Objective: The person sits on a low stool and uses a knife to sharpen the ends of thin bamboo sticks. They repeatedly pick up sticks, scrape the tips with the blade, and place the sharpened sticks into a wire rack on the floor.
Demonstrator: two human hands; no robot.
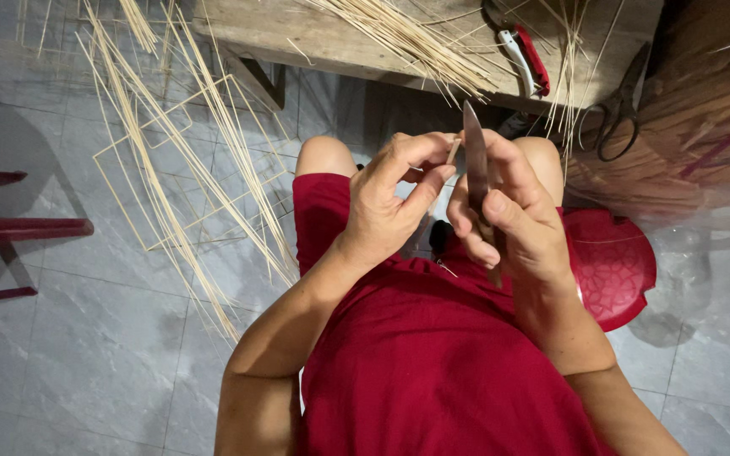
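At the far left a dark red chair frame (10,230) stands on the grey tiled floor (86,338), and right of it a loose spread of pale bamboo strips (179,169) slants down from the wooden bench (264,29) at the far edge. Near the middle, over the lap, the left hand (394,198) is closed, pinching a short bamboo sliver (453,152) between thumb and fingers. Just beside it the right hand (509,207) grips a knife (475,160), blade upright and touching the sliver (the handle is mostly hidden in the fist). Farther right, a red-handled cutter (527,55) lies on the bench, black scissors (623,105) hang at its edge, and a red plastic stool (610,262) sits under the person.
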